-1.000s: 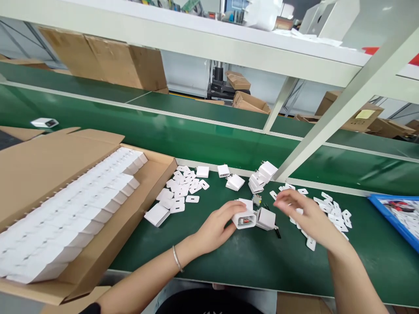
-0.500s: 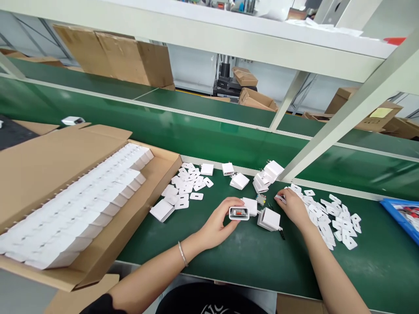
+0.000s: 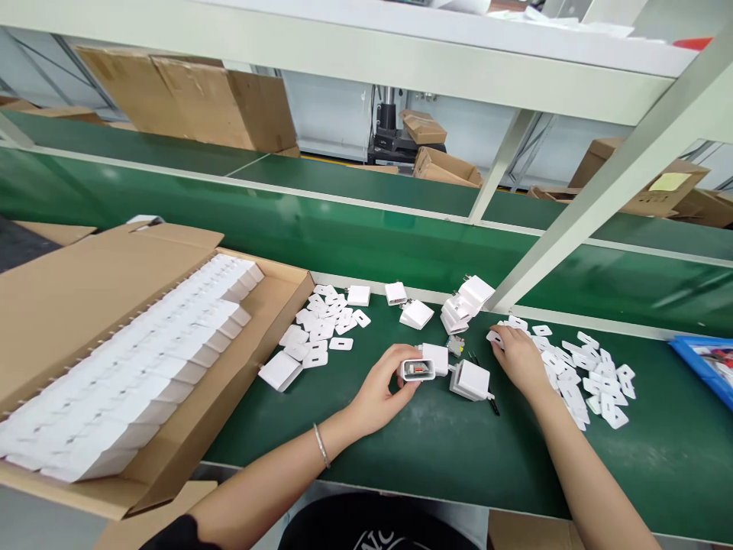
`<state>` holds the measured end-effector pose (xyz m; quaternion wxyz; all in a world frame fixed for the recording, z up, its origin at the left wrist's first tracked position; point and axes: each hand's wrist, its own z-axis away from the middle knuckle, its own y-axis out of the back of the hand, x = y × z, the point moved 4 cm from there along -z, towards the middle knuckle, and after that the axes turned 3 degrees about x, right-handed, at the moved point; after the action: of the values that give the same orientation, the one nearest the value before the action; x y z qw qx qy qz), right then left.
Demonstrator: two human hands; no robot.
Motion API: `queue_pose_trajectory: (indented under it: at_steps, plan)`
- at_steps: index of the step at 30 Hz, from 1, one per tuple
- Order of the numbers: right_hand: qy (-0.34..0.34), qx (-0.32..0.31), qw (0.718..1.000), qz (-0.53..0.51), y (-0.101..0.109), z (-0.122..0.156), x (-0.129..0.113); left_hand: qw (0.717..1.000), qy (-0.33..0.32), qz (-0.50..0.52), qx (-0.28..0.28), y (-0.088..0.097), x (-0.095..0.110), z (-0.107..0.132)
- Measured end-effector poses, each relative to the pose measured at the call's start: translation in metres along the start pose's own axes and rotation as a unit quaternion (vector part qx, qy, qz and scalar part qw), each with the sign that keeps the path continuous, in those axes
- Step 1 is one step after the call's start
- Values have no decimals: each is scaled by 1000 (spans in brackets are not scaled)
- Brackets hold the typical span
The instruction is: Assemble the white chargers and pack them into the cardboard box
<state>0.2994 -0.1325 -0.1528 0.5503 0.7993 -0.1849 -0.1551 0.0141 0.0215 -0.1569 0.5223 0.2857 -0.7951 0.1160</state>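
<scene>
My left hand [image 3: 389, 386] is closed on a white charger housing [image 3: 418, 370], whose open end faces me and shows parts inside. Right behind it lies another white charger [image 3: 435, 359]. My right hand [image 3: 518, 363] pinches a small white cover plate [image 3: 495, 337] with a slot, at the left edge of a loose pile of such plates [image 3: 573, 374]. Between my hands a charger [image 3: 470, 380] lies on the green table, with a black thin piece [image 3: 493, 405] beside it. A small bare circuit part [image 3: 456, 345] sits just beyond.
An open cardboard box [image 3: 286, 294] with rows of white chargers stands left. More cover plates [image 3: 324, 317] and a charger [image 3: 280, 371] lie beside it. Several chargers [image 3: 466, 302] are heaped by the slanted post [image 3: 550, 260]. A blue tray [image 3: 702, 367] stands far right.
My right hand has shifted slightly away from me and to the right with the cover plate. My left hand keeps the housing in nearly the same place. The view has tilted a little.
</scene>
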Motion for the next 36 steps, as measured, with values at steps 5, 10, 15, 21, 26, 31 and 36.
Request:
queue_pose_trajectory:
  at_steps: [5, 10, 15, 21, 26, 31, 36]
  plan:
    - [-58, 73, 996, -14, 28, 10, -12, 1000, -9, -20, -3, -2, -2, 2]
    - [-118, 118, 957, -236, 80, 25, -66, 999, 13, 20, -28, -5, -1, 4]
    - [-100, -6, 889, -447, 89, 37, -137, 997, 15, 41, -71, -10, 1, 7]
    - [-64, -32, 861, -504, 67, 36, -173, 997, 11, 37, -73, -7, -1, 10]
    - [-76, -9, 845, -529, 57, 35, -180, 996, -20, 36, -77, -5, 0, 12]
    - [-69, -15, 844, -531, 53, 32, -184, 999, 13, 14, -29, -2, -6, 15]
    - [-83, -25, 838, -538, 43, 32, -185, 1000, 6, 22, 5, 0, -7, 17]
